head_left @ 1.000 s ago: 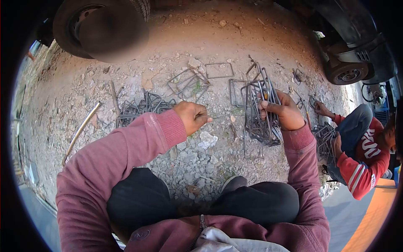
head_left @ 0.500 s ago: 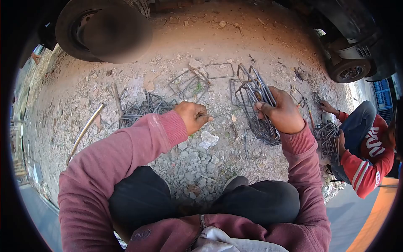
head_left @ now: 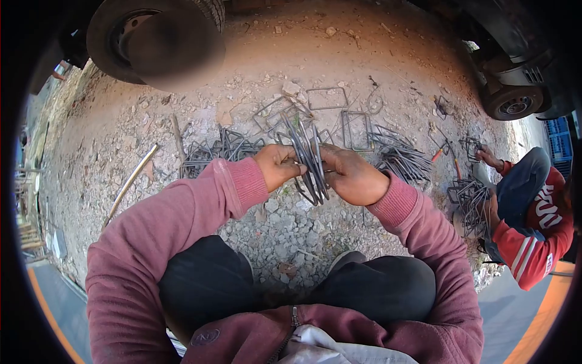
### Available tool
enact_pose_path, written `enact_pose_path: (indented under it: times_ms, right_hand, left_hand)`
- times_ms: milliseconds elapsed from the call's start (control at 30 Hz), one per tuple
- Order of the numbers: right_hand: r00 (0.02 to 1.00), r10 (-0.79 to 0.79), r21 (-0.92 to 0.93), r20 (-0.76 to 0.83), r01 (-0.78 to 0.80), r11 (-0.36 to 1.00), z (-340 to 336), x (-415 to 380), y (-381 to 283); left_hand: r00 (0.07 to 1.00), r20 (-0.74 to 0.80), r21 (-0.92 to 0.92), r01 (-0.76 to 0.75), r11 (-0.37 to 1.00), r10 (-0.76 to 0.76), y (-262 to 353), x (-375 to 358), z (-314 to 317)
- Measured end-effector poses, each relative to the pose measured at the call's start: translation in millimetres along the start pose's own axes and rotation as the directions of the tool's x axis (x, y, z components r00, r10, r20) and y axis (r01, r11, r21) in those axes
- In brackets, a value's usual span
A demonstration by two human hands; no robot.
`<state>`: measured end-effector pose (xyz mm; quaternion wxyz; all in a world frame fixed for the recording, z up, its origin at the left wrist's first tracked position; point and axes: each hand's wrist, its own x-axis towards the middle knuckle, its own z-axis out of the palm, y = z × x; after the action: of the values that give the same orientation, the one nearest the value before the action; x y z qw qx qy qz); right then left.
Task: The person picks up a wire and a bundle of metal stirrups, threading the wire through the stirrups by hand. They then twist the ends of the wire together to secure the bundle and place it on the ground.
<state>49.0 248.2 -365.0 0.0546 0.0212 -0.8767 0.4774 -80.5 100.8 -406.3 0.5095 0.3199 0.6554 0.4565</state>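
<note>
A bundle of bent-steel rebar stirrups stands upright between my hands, seen nearly edge-on. My right hand is closed on its right side, thumb toward me. My left hand is closed at the left side, its fingertips on the rods; whether a thin wire is also in them I cannot make out. Behind my left wrist lies a tangled pile of stirrups. Another heap of stirrups rests on the ground beyond my right hand.
Single rectangular stirrups lie on the rubble ahead. A pale curved stick is at the left. To the right a co-worker in a red sleeve handles more stirrups, near red-handled tools. Vehicle wheels stand at the far side.
My right hand has moved left, and the stirrups now in it are between both hands. A heap of stirrups now shows on the ground at the right. My left hand has barely moved.
</note>
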Motion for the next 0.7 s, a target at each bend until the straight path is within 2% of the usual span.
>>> enact_pose_path:
  times_ms: [33,67,167,200,300,333,433,467,533,600,633,700]
  right_hand:
    - [0.999,0.042,0.058,0.021,-0.043,0.997,0,2,-1]
    - [0.990,0.125,0.126,0.061,-0.132,0.983,-1,2,-2]
    - [0.991,-0.122,-0.293,-0.059,0.100,0.951,4,7,1]
    - [0.959,-0.184,-0.315,-0.214,0.111,0.943,14,10,1]
    - [0.958,-0.243,-0.684,-0.150,0.077,0.726,7,16,-8]
    - [0.947,-0.299,-0.776,-0.116,0.101,0.622,3,21,-16]
    - [0.939,-0.343,-0.830,0.015,0.203,0.520,-2,43,-33]
    - [0.938,-0.341,-0.851,0.052,0.221,0.477,-3,54,-41]
    - [0.919,-0.357,-0.862,0.164,0.310,0.402,-6,76,-44]
    - [0.874,-0.427,-0.872,0.232,0.381,0.306,-6,97,-56]
    - [0.848,-0.475,-0.861,0.236,0.409,0.303,-3,105,-65]
    - [0.792,-0.558,-0.834,0.246,0.467,0.295,4,120,-83]
  left_hand:
    - [0.999,-0.002,0.017,0.033,0.999,-0.033,-3,-1,-2]
    - [1.000,-0.024,-0.056,-0.007,0.998,0.006,-5,-1,-2]
    - [0.995,-0.070,-0.160,-0.075,0.984,0.065,8,-4,-3]
    - [0.993,-0.111,-0.130,-0.054,0.990,0.040,18,-7,-4]
    - [0.996,-0.081,-0.167,-0.048,0.985,0.035,20,-9,-12]
    - [0.994,-0.105,-0.090,-0.040,0.995,0.030,24,-11,-13]
    - [0.997,0.019,-0.086,-0.078,0.993,0.080,43,-25,-40]
    - [0.989,-0.132,0.365,0.108,0.925,-0.064,62,-40,-58]
    - [0.945,-0.295,0.327,0.240,0.914,-0.143,61,-52,-106]
    - [0.946,-0.319,0.183,0.012,0.983,0.048,51,-66,-119]
    - [0.928,-0.343,0.105,-0.113,0.988,0.143,47,-71,-123]
    - [0.941,-0.291,0.039,-0.170,0.985,0.174,48,-75,-115]
